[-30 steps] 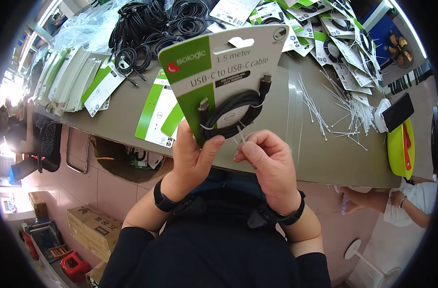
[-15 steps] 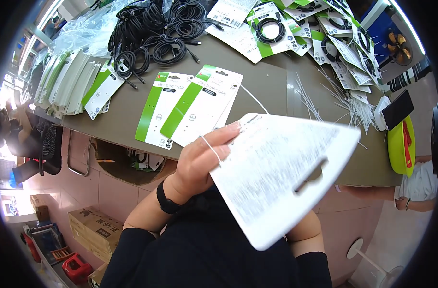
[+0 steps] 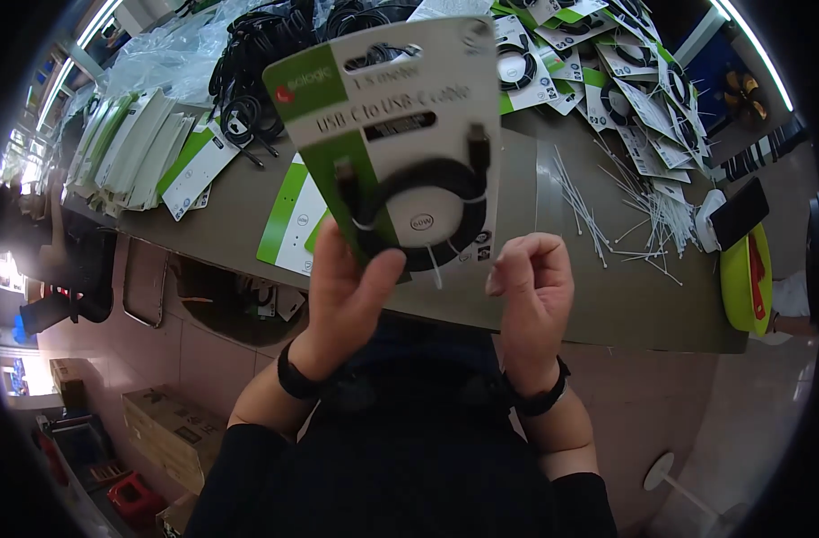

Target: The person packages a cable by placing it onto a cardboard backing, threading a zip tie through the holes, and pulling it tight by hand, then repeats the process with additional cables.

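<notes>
My left hand [image 3: 348, 285] is closed on the lower left part of a white and green display card [image 3: 427, 148], thumb in front. The card stands tilted up, its printed front turned toward me. A coiled black cable [image 3: 473, 215] is tied to this front, with its two plug ends pointing up. Thin white cable ties [image 3: 435, 266] cross the coil, and one tail hangs down at the bottom. Just right of the card's lower corner is my right hand [image 3: 537, 291], raised with curled fingers; anything inside them is hidden. Behind the held card, another card [image 3: 288, 224] lies partly covered on the table.
Loose white cable ties [image 3: 580, 202] are scattered on the table's [image 3: 634, 309] right side. Carded cables [image 3: 638, 117] pile up at the far right. Bundled black cables [image 3: 248, 76] and a stack of cards [image 3: 127, 148] are at the far left. A yellow-green basin [image 3: 740, 287] stands at the right edge.
The card has been raised and turned, so its front with the cable now faces me instead of its printed back. My right hand has come into sight beside it.
</notes>
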`<state>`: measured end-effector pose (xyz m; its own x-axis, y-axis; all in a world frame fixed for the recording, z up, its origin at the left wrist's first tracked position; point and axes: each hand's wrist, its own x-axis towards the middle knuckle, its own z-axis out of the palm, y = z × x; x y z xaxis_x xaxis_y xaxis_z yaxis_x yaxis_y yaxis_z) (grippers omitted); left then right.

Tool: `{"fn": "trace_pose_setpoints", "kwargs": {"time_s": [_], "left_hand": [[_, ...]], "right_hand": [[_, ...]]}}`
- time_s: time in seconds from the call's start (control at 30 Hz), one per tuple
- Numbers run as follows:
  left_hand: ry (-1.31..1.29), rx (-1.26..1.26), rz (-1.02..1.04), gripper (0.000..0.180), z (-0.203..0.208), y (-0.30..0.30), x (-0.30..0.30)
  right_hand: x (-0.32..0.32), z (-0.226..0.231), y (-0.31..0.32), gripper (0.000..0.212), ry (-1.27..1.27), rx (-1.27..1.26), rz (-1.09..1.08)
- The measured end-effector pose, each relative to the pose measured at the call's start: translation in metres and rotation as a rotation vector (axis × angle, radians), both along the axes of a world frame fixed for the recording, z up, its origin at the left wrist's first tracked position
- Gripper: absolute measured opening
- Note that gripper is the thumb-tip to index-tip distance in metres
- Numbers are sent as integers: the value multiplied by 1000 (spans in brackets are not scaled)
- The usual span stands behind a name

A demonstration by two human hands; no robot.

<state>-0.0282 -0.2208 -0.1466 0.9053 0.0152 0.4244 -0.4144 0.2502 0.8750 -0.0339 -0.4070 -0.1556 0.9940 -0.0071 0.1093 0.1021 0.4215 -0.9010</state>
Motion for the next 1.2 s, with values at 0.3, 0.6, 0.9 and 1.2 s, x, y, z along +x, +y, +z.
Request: {"fn": "trace_pose_setpoints", "kwargs": {"time_s": [0.3,0.6,0.9,1.2], "left_hand": [[395,-446,-430,48,16,1,-5],[459,-497,-452,51,10,3,-8],[521,-532,-462,50,13,3,-10],[437,-441,-328,45,-2,-1,-6]], "right_hand": [[-3,13,17,26,-22,108,323],[10,1,0,22,-423,-923,-209],[4,20,8,20,-624,-861,-126],[21,13,-1,19,-877,-1251,-136]]}}
